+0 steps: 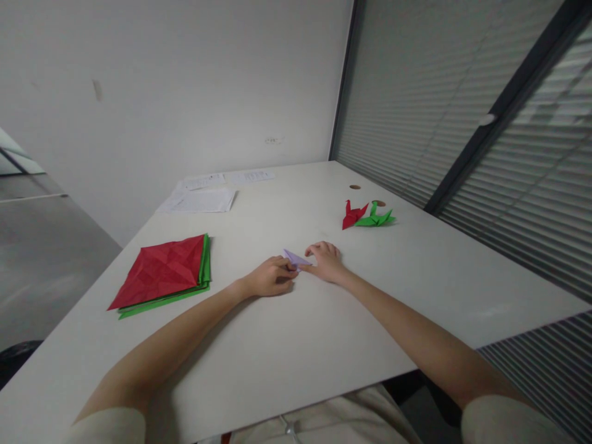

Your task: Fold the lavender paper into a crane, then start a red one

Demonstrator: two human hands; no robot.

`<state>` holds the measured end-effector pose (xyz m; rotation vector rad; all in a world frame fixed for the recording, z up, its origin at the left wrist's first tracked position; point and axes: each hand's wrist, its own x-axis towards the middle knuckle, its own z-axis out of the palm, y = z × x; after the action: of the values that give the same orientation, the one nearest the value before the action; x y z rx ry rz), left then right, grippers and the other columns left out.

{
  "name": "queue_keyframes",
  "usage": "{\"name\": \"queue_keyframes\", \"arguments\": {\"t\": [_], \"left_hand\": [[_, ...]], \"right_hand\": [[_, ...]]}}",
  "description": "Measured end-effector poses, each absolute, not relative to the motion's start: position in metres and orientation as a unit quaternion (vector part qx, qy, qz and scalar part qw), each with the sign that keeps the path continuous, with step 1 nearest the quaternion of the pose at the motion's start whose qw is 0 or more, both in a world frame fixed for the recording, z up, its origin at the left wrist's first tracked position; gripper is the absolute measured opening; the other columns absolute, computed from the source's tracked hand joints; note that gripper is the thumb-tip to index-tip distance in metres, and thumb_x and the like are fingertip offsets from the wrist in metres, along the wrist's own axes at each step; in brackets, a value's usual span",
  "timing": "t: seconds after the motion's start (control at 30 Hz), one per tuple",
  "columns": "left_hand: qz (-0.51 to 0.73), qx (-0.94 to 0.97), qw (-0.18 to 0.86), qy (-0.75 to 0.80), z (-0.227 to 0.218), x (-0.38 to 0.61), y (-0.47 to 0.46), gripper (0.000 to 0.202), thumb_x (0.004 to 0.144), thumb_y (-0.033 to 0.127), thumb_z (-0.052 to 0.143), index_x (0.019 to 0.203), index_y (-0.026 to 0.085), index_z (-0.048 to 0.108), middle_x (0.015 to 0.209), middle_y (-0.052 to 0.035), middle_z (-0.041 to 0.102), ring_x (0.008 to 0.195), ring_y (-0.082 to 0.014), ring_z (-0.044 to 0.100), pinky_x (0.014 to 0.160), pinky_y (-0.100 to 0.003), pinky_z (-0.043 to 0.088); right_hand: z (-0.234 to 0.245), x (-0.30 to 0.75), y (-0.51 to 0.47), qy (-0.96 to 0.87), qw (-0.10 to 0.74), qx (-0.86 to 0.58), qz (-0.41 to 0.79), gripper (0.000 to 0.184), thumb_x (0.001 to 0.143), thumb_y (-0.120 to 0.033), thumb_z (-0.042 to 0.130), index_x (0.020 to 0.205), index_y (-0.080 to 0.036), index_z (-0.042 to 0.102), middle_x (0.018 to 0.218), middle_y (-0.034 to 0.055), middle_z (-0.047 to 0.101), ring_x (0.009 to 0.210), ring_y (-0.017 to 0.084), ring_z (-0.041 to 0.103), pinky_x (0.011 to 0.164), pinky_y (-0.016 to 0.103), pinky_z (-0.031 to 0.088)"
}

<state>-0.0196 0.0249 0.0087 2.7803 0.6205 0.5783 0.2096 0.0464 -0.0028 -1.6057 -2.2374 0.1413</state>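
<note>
Lilac paper (295, 258), one small folded piece, lies near the middle of the desk (287, 351), pinched from both sides. The left hand (271, 277) grips its near-left edge between thumb and fingertips; the right hand (326, 261), fingers curled under, nips its right tip. Toward the right edge sit two folded figures, touching: one red figure (352, 214) and one green figure (376, 218). Near the left edge lies one stack of sheets (161, 272), red on top, green beneath. White papers (200, 200) lie at the far edge, their number unclear.
</note>
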Motion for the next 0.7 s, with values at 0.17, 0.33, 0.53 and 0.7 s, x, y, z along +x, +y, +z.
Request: {"name": "queue_keyframes", "arguments": {"t": [0.17, 0.33, 0.53, 0.7], "left_hand": [[0.191, 0.952, 0.122, 0.207, 0.009, -0.022, 0.025, 0.029, 0.087, 0.028, 0.05, 0.108, 0.017, 0.067, 0.105, -0.012, 0.061, 0.101, -0.0222, 0.056, 0.093, -0.036, 0.041], [0.214, 0.94, 0.138, 0.227, 0.008, -0.022, 0.019, 0.04, 0.086, 0.023, 0.051, 0.126, 0.019, 0.055, 0.115, -0.0124, 0.057, 0.108, -0.0229, 0.054, 0.096, -0.037, 0.041], [0.271, 0.9, 0.174, 0.295, 0.006, -0.022, 0.012, 0.081, 0.082, 0.025, 0.059, 0.149, 0.02, 0.013, 0.132, -0.0157, 0.041, 0.105, -0.0207, 0.055, 0.095, -0.038, 0.044], [0.29, 0.888, 0.107, 0.34, 0.014, -0.013, 0.013, 0.051, 0.08, 0.039, 0.065, 0.127, 0.022, 0.055, 0.11, -0.0107, 0.06, 0.107, -0.0269, 0.049, 0.096, -0.045, 0.037]], "right_hand": [[-0.002, 0.225, 0.056, -0.762, 0.194, -0.615, 0.058, 0.036, 0.073, -0.054, 0.068, 0.095, -0.025, 0.065, 0.107, 0.008, 0.056, 0.108, 0.03, 0.048, 0.094, 0.048, 0.032], [0.003, 0.221, 0.055, -0.847, 0.239, -0.456, 0.136, 0.021, 0.086, -0.036, 0.06, 0.099, -0.022, 0.069, 0.101, 0.0067, 0.063, 0.1, 0.021, 0.053, 0.093, 0.038, 0.038], [0.01, 0.21, 0.043, -0.881, 0.237, -0.368, 0.18, 0.012, 0.077, -0.024, 0.07, 0.088, -0.021, 0.069, 0.1, 0.006, 0.063, 0.101, 0.022, 0.05, 0.092, 0.039, 0.04], [0.024, 0.209, 0.039, -0.845, 0.353, -0.321, 0.243, 0.006, 0.083, -0.022, 0.059, 0.08, -0.019, 0.063, 0.084, 0.0032, 0.062, 0.084, 0.017, 0.055, 0.079, 0.032, 0.043]]}}
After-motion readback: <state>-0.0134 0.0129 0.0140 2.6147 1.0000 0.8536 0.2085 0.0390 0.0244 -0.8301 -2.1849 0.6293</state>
